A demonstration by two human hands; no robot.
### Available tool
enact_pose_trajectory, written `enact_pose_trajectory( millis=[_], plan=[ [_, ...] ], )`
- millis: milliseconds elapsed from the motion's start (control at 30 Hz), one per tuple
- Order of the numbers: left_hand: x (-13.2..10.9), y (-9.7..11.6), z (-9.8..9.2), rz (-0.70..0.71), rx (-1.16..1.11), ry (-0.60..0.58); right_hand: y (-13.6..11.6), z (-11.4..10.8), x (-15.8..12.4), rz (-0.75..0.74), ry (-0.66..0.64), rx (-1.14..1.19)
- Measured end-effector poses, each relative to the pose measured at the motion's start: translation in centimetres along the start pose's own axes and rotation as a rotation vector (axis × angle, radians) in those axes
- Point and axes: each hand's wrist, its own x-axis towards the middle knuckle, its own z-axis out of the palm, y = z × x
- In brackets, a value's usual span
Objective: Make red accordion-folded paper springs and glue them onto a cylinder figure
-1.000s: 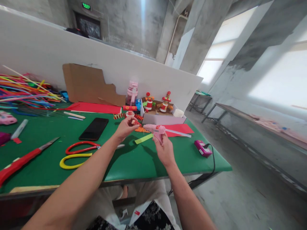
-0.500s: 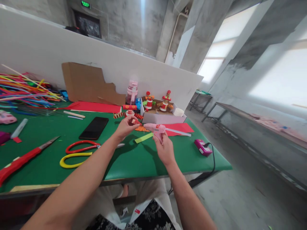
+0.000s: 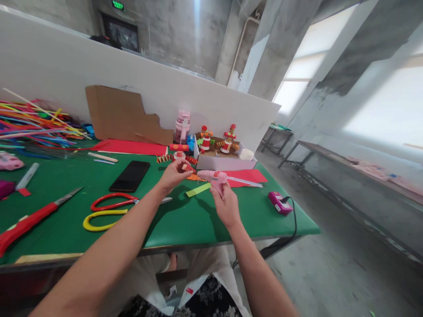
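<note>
My right hand (image 3: 226, 200) is wrapped round the handle of a pink hot glue gun (image 3: 216, 177), with a clear glue stick (image 3: 244, 181) poking out of its back. The gun's nozzle points left at a small red folded paper strip (image 3: 188, 168), pinched in the fingers of my left hand (image 3: 174, 174). Whether nozzle and paper touch, I cannot tell. Just behind my left hand stands a paper figure (image 3: 179, 156) with pleated arms. A yellow-green paper strip (image 3: 198, 190) and orange paper pieces (image 3: 195, 177) lie below and between the hands.
A white box (image 3: 226, 164) at the back holds two paper figures and a tape roll (image 3: 246, 154). Scissors (image 3: 109, 201), a phone (image 3: 130, 176) and a red-handled knife (image 3: 36, 218) lie on the left. A purple power socket (image 3: 280, 203) with a cord sits on the right.
Almost nothing differs. The glue gun has shifted very slightly left, while my left hand keeps its pinch on the red folded strip in the same place.
</note>
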Motion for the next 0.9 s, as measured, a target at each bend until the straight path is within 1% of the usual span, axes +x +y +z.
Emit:
enact_pose_trajectory(
  millis=[633, 900],
  plan=[
    [-0.08, 0.02, -0.05, 0.010, 0.024, -0.007, 0.37, 0.14, 0.02, -0.007, 0.016, -0.043],
    [-0.05, -0.11, -0.11, 0.009, 0.026, -0.011, -0.03, -0.03, 0.12, 0.008, 0.004, -0.037]
  ],
)
